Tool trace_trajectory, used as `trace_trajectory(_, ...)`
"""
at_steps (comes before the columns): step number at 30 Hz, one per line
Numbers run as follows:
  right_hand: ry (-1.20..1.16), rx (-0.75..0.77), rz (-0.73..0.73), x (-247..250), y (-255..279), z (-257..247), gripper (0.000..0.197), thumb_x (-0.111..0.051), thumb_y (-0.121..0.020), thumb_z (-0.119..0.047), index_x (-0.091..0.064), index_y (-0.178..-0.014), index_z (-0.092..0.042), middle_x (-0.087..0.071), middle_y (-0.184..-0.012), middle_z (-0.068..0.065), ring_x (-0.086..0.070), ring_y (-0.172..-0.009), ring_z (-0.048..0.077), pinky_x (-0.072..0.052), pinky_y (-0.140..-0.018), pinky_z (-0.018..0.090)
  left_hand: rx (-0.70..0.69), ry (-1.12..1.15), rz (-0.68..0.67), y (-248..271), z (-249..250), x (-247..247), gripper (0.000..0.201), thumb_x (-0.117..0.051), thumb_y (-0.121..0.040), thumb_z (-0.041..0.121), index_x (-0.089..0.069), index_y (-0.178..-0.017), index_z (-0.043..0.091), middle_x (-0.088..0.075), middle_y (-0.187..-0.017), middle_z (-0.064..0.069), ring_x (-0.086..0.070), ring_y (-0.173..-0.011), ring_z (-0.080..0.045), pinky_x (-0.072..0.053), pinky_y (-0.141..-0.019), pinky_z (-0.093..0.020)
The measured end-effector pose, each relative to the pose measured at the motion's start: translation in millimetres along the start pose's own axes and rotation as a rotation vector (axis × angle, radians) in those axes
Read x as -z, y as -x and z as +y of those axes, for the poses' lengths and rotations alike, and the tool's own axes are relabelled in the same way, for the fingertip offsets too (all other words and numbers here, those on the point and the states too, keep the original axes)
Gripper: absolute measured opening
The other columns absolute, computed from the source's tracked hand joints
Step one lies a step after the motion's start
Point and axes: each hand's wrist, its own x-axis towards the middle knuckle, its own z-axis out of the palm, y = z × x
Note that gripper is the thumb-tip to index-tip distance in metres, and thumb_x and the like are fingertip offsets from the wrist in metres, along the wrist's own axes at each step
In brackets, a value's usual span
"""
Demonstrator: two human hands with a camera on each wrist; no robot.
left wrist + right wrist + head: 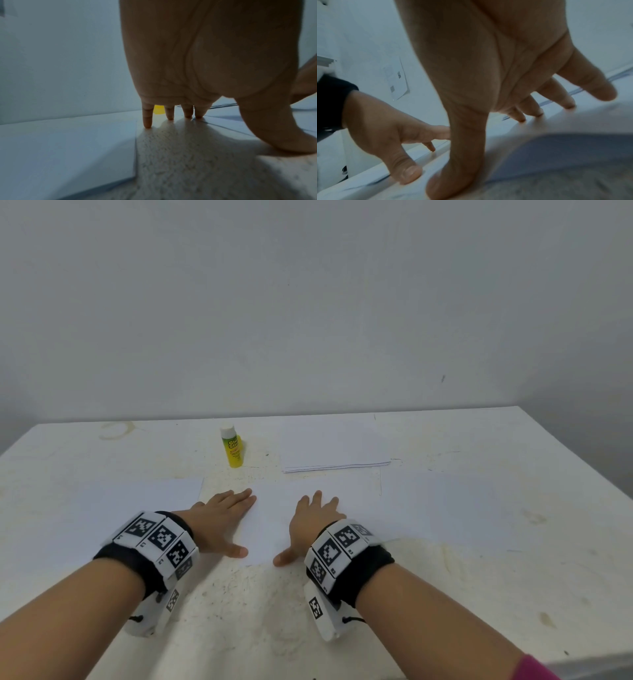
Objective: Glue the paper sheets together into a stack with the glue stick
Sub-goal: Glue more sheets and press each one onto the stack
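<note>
Both hands flat on the middle sheet (270, 529), fingers straight and spread, gripping nothing: left hand (219, 520) on its left edge, right hand (313, 525) on its right part. Glue stick (232, 447) stands upright, capped, beyond that sheet and to the left. Paper pile (335, 448) lies beyond it to the right. More single sheets: one (102, 508) left of it, one (442, 508) right. Table (342, 628) rough, stained. Judgement: paper is light, limp, slides easily; lift by a corner or edge. Stick rigid, light; grasp around its barrel.
</note>
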Motion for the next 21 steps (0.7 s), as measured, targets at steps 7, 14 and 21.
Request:
trace_trajectory(7, -0.186, -0.04, 0.124, 5, -13, -11, 0.072, -0.054, -0.09, -0.052, -0.031, -0.143, -0.01, -0.023, -0.154, 0.016, -0.019, -0.142, 0.037, -0.022, -0.113, 0.049, -0.001, -0.008, 0.0, -2, -2, -2, 0.101, -0.052, -0.088, 0.06, 0.017, -0.151, 0.02, 0.021, -0.158, 0.005, 0.01, -0.148, -0.02, -0.012, -0.118, -0.047)
trace_trajectory(14, -0.336, -0.016, 0.091, 6, -13, -28, 0.069, -0.046, -0.094, -0.049, -0.023, -0.146, -0.009, -0.016, -0.156, 0.014, -0.006, -0.145, 0.035, -0.02, -0.112, 0.058, 0.01, -0.023, -0.01, -3, -2, -1, 0.1, -0.051, -0.088, 0.061, 0.015, -0.152, 0.02, 0.016, -0.16, 0.004, 0.009, -0.148, -0.021, -0.012, -0.117, -0.047)
trace_trajectory(21, -0.298, -0.032, 0.085, 1, -20, -27, 0.075, -0.045, -0.094, -0.05, -0.018, -0.149, -0.007, -0.01, -0.157, 0.016, 0.001, -0.145, 0.037, -0.016, -0.114, 0.058, 0.007, -0.037, -0.006, -4, -4, -3, 0.101, -0.05, -0.088, 0.063, 0.016, -0.152, 0.02, 0.019, -0.159, 0.006, 0.009, -0.148, -0.02, -0.013, -0.117, -0.047)
